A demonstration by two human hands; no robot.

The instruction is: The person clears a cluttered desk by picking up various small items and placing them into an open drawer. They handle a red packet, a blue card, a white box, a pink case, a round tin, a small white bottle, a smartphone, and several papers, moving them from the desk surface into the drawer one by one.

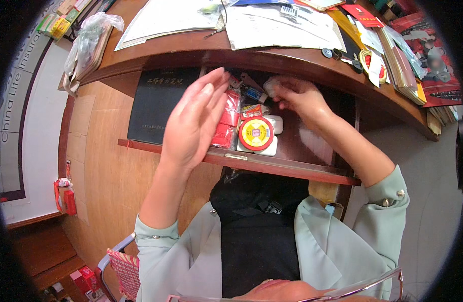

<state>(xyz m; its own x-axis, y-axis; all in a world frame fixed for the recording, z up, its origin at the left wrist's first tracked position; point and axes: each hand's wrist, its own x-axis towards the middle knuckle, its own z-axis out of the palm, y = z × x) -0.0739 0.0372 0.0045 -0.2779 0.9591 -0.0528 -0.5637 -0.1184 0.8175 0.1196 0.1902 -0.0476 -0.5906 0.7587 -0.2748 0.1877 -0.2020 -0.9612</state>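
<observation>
A wooden drawer (312,170) is pulled out from under the desk, and both my hands are over it. My left hand (195,118) is raised with its fingers stretched out, holding nothing, beside red plastic-wrapped packets (226,121). Toward the back of the drawer, my right hand (302,98) is closed on a small whitish crumpled thing (273,86), partly hidden by the fingers. Between my hands lie a round red-and-yellow tin (255,134) on white boxes (276,124), a dark blue tube (254,94) and a small red-orange packet (254,110).
A black notebook (153,108) fills the drawer's left side. Papers (284,27) cover the desk top (201,46), with a roll of tape (372,68) and stacked folders (400,65) at the right. A plastic bag (88,43) rests at the desk's left end. A chair (123,267) stands at lower left.
</observation>
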